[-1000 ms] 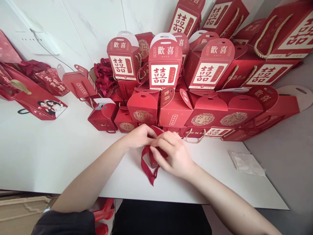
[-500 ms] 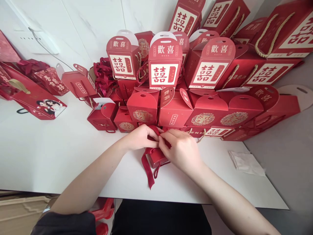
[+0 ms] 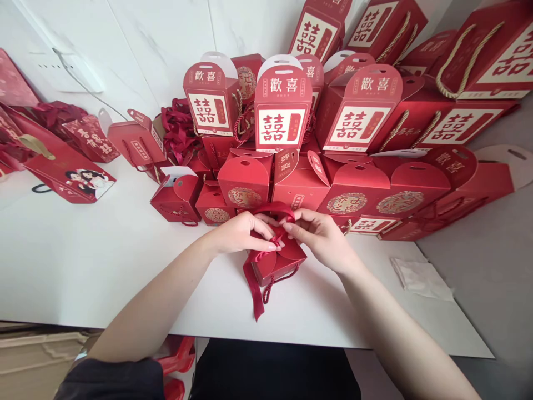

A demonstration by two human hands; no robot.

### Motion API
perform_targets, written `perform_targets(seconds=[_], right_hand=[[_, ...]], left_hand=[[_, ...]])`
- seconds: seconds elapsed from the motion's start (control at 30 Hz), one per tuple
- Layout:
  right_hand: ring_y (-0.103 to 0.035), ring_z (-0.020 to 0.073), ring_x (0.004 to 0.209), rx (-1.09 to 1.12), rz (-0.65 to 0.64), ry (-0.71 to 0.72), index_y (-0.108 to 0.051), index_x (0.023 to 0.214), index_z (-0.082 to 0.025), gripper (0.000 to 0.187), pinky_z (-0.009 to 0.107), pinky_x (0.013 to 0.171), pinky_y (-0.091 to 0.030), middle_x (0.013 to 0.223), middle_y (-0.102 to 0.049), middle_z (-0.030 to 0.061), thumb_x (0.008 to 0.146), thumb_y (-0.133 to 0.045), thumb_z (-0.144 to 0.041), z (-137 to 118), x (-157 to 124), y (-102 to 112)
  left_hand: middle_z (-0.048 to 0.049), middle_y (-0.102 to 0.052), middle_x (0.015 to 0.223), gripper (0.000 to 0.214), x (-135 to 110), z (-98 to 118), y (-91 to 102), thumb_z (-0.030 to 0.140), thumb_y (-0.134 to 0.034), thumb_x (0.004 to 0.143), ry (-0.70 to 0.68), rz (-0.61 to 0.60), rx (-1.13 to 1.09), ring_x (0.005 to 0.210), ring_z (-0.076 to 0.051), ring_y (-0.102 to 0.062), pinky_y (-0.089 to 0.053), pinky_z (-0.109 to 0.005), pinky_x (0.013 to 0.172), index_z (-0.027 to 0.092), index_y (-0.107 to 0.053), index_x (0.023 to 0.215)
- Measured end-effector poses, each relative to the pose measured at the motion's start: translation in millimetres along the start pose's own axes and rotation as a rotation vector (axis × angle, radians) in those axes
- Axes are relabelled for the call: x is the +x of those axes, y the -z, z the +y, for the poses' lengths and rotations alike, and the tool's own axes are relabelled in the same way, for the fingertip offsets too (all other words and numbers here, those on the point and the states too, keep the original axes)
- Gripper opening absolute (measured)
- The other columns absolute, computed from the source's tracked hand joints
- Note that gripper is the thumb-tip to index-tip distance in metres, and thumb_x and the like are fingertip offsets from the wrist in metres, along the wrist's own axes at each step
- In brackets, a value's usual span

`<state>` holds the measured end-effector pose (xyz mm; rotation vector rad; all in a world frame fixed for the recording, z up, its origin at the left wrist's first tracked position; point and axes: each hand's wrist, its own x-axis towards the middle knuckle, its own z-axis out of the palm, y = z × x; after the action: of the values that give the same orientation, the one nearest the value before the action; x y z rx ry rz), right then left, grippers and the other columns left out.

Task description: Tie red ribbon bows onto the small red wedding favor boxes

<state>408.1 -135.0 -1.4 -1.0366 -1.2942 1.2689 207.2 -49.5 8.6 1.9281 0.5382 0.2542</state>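
Observation:
A small red gift box (image 3: pixel 278 265) with a dark red rope handle stands on the white table in front of me. Red ribbon (image 3: pixel 252 289) is looped above its top, and one loose end hangs down the left side onto the table. My left hand (image 3: pixel 241 233) pinches the ribbon from the left, fingers closed over the box top. From the right, my right hand (image 3: pixel 322 236) grips the ribbon between thumb and fingers. A loop of ribbon arches behind the fingertips. Part of the box top is hidden by both hands.
Red gift boxes (image 3: pixel 283 105) are stacked along the wall behind my hands. A heap of red ribbon (image 3: pixel 180 130) lies to their left. Farther left stands a red bag with a printed couple (image 3: pixel 69 172). A folded white tissue (image 3: pixel 420 279) lies right on the white table (image 3: pixel 137 266).
My right hand has turned and shifted right, uncovering more of the box top. The ribbon now forms a raised loop between my hands. My left hand has barely moved.

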Motion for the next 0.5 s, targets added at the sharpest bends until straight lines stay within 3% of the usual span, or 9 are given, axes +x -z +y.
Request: perform_targets(seconds=[0.07, 0.2, 0.3, 0.37, 0.5], right_hand=[[-0.062, 0.0127, 0.074, -0.066, 0.048, 0.009, -0.071, 0.093, -0.017, 0.021, 0.026, 0.071, -0.052, 0.082, -0.068, 0.0022, 0.089, -0.065, -0.037, 0, 0, 3], [-0.063, 0.0111, 0.074, 0.002, 0.083, 0.067, -0.074, 0.098, -0.022, 0.018, 0.023, 0.071, -0.053, 0.083, -0.069, 0.0007, 0.092, -0.062, -0.035, -2, -2, 11], [-0.065, 0.011, 0.072, 0.076, 0.069, 0.141, -0.075, 0.099, -0.024, 0.017, 0.023, 0.071, -0.056, 0.082, -0.071, 0.0004, 0.094, -0.061, -0.033, -3, -6, 18], [-0.068, 0.013, 0.074, 0.089, -0.013, 0.193, -0.076, 0.096, -0.024, 0.019, 0.025, 0.072, -0.057, 0.082, -0.073, 0.0018, 0.095, -0.059, -0.031, -4, -10, 23], [-0.072, 0.0187, 0.083, -0.027, -0.382, 0.179, -0.077, 0.098, -0.019, 0.024, 0.031, 0.076, -0.059, 0.089, -0.076, 0.0075, 0.097, -0.055, -0.027, -7, -15, 31]], left_hand=[[-0.0028, -0.078, 0.098, 0.012, 0, 0, 0.4, 0.025, -0.074, 0.079, -0.015, -0.001, 0.012, 0.123, -0.022, -0.058, -0.042, -0.037, 0.109, 0.024, -0.08, 0.089], [-0.0047, -0.077, 0.103, 0.013, -1, 0, 1.6, 0.027, -0.071, 0.082, 0.004, -0.038, -0.02, 0.105, -0.021, -0.067, -0.051, -0.035, 0.099, 0.022, -0.079, 0.09], [-0.0058, -0.077, 0.101, 0.013, 0, -3, 2.6, 0.028, -0.072, 0.082, -0.052, -0.01, 0.042, 0.117, -0.022, -0.061, -0.049, -0.037, 0.103, 0.023, -0.08, 0.091], [-0.0051, -0.078, 0.097, 0.013, 1, -6, 3.2, 0.028, -0.072, 0.082, -0.077, -0.002, 0.057, 0.124, -0.022, -0.056, -0.045, -0.039, 0.107, 0.025, -0.08, 0.092], [-0.004, -0.078, 0.097, 0.014, 3, -10, 5.0, 0.025, -0.071, 0.082, -0.113, -0.024, 0.02, 0.126, -0.022, -0.055, -0.043, -0.041, 0.109, 0.027, -0.08, 0.093]])
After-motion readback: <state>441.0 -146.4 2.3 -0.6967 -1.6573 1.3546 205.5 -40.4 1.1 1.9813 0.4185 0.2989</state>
